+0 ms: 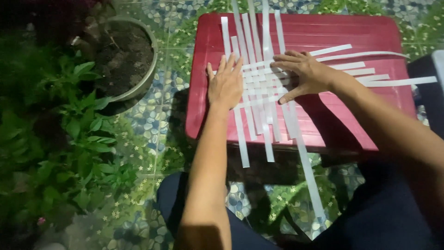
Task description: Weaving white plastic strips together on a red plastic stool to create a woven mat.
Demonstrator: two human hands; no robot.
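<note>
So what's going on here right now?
A person sits over a red plastic surface with both hands flat on a weave of white strips. The left hand presses its left edge and the right hand its right side. Loose strip ends stick out past the edges. A soil-filled pot stands on the patterned floor.

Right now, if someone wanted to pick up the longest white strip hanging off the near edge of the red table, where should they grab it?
Probably at its free lower end, from the near side. The long strip overhangs the table there with nothing over it, while its upper part is woven under the right hand.
</note>
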